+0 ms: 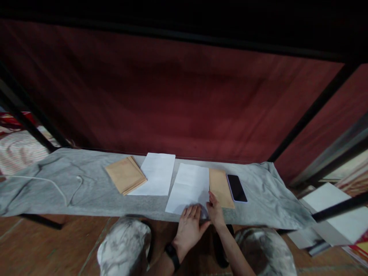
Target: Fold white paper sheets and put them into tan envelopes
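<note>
A white sheet of paper (pixel 189 186) lies in front of me on the grey cloth, with faint crease lines across it. My left hand (pixel 188 228), wearing a dark wristband, rests flat on the sheet's near edge with its fingers stretched out. At the sheet's right edge, the fingers of my right hand (pixel 215 211) are curled and pinch the paper near its lower corner. A brown envelope (pixel 222 188) lies just right of the sheet, partly under its edge.
A stack of brown envelopes (pixel 125 175) overlaps another white sheet (pixel 157 174) on the left. A phone (pixel 237 188) lies right of the single envelope. A white cable (pixel 57 186) crosses the grey cloth (pixel 270 199). Dark metal bars (pixel 313 109) and a red curtain (pixel 186 99) stand behind.
</note>
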The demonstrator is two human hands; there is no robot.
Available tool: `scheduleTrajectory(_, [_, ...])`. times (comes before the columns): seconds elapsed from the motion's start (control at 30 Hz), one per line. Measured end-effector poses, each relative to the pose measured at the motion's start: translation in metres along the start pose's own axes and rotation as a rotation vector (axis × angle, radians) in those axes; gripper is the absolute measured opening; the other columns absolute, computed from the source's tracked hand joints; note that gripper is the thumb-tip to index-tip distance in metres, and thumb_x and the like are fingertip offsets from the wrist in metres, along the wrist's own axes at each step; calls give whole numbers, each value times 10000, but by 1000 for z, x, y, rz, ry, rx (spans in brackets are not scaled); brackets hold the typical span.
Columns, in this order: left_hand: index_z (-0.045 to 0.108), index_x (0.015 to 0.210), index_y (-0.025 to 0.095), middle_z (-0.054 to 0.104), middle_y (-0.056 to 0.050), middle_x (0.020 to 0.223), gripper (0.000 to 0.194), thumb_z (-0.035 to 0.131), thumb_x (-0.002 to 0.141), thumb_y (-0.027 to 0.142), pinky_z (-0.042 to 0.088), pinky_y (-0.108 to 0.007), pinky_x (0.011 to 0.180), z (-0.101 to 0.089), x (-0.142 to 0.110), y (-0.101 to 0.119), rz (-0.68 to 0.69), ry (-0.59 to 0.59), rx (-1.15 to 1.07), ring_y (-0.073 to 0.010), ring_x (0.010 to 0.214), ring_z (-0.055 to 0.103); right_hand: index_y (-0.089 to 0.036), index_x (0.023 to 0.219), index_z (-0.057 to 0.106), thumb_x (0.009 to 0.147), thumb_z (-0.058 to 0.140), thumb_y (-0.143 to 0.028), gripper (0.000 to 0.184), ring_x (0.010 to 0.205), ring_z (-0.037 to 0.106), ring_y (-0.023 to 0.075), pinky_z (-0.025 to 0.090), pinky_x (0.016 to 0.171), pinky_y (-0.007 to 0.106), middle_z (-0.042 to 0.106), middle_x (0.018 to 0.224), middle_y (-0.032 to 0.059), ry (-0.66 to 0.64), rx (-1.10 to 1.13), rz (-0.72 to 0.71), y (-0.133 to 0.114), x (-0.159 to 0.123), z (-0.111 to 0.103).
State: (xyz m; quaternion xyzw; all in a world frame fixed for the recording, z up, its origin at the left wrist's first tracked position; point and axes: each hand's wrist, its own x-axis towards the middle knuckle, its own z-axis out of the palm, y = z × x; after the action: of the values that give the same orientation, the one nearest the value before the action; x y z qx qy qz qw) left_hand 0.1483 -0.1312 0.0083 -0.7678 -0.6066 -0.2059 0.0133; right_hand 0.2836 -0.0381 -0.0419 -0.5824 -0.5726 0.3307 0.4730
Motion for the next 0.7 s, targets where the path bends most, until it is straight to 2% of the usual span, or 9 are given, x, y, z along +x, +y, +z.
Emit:
scheduleTrajectory(0.17, [551,1356,137,573,-139,1411,468,382,1014,409,432,-462,1074,-13,13,-64,-90,72,94,-283,1305,525,-167,1130,688,720,479,-229,465,1031,695,264,548,938,418,740,1081,119,-4,-75,-54,6,15,10])
scheduleTrajectory(0.27, [549,1359,103,590,-163,1387,505,351,1021,421,388,-477,1110,-22,35,-102,-132,52,153,-293,1335,498,-156,1116,686,728,449,-202,458,975,704,247,560,911,406,743,1035,116,3,-128,-93,9,20,11])
scheduleTrajectory(0.37, [557,1355,97,602,-152,1377,508,335,1024,412,351,-500,1132,-28,53,-129,-136,-7,196,-304,1369,458,-147,1127,675,749,427,-186,453,972,696,238,564,896,389,726,1042,119,20,-182,-141,7,18,10])
scheduleTrajectory(0.5, [609,1308,130,581,-115,1410,471,335,1022,386,300,-529,1156,-25,60,-146,-108,-55,241,-315,1394,422,-150,1133,665,774,403,-162,445,963,690,235,567,861,360,693,1067,128,47,-261,-188,1,12,13])
scheduleTrajectory(0.7, [595,1328,108,567,-133,1421,473,346,1012,356,321,-517,1147,-16,56,-152,-126,-60,269,-322,1343,486,-138,1205,627,824,384,-139,452,1014,668,232,551,864,332,628,1187,152,43,-363,-213,-9,5,15])
